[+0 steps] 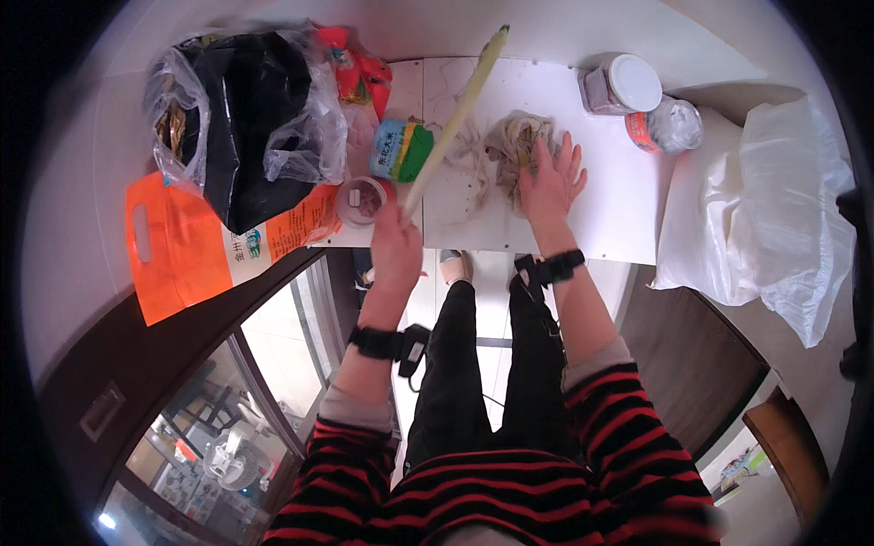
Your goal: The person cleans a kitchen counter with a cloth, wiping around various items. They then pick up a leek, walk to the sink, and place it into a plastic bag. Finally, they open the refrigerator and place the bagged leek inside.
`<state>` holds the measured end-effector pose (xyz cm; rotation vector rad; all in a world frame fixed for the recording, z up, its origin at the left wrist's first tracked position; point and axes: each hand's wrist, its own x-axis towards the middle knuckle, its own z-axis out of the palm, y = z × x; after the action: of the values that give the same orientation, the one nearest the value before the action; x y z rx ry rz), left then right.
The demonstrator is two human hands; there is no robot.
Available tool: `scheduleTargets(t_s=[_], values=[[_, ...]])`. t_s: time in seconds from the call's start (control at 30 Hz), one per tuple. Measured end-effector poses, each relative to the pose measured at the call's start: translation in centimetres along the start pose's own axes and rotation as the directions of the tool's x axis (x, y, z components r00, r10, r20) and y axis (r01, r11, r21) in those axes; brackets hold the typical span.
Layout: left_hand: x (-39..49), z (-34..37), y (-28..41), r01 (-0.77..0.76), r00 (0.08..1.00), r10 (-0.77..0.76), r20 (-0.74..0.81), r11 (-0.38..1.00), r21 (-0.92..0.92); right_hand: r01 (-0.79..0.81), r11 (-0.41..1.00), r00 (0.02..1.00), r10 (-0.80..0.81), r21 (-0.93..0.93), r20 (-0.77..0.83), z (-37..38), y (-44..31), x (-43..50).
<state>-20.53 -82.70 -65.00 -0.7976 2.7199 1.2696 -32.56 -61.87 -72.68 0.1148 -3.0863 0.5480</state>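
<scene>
My left hand (396, 249) is closed around the lower end of a long pale green stick (456, 123), which slants up and to the right over a white shelf board (614, 211). The stick's tip is dark. Fingers spread, my right hand (553, 181) rests at the right edge of a crumpled, stained cloth (509, 147). Whether its fingers grip the cloth I cannot tell. Loose whitish threads and dark specks lie on the board left of the cloth. Close by my left hand stands a clear round tub (360, 203) with reddish contents.
At the left are a black plastic bag (259, 116), an orange bag (181, 249) and a blue and green packet (401, 150). A white-lidded jar (633, 83) and another jar (672, 126) stand at the back right, beside large white sacks (717, 205).
</scene>
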Motion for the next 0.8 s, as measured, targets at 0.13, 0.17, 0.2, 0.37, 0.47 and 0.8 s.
scheduleTargets(t_s=[0.13,0.17,0.2,0.37,0.47,0.8], values=[[-3.3,-4.5,0.2,-0.095,0.994,0.089,-0.071,0.991,-0.096,-0.085,0.898,0.944,-0.066,0.432,0.323,-0.9,-0.1,-2.8],[-4.2,-5.0,0.1,-0.116,0.989,0.111,-0.099,0.992,-0.055,-0.312,0.823,0.873,0.050,0.474,0.486,-0.2,-1.3,-3.7],[-5.1,-5.6,-0.1,-0.122,0.985,0.119,-0.122,0.992,-0.021,-0.277,0.825,0.891,0.028,0.493,0.454,0.5,-2.0,-4.2],[-9.7,-7.0,-2.0,-0.043,0.989,0.040,-0.142,0.999,-0.020,-0.157,0.962,0.950,0.086,0.223,0.299,5.4,-5.1,-4.1],[-11.6,-7.1,-3.6,0.063,0.989,-0.071,-0.131,0.996,-0.064,-0.216,0.953,0.935,0.138,0.213,0.328,6.5,-4.8,-2.5],[-12.9,-8.1,-5.0,0.336,0.911,-0.411,0.002,0.741,-0.582,-0.228,0.916,0.903,0.073,0.329,0.424,0.8,-6.3,-1.7]])
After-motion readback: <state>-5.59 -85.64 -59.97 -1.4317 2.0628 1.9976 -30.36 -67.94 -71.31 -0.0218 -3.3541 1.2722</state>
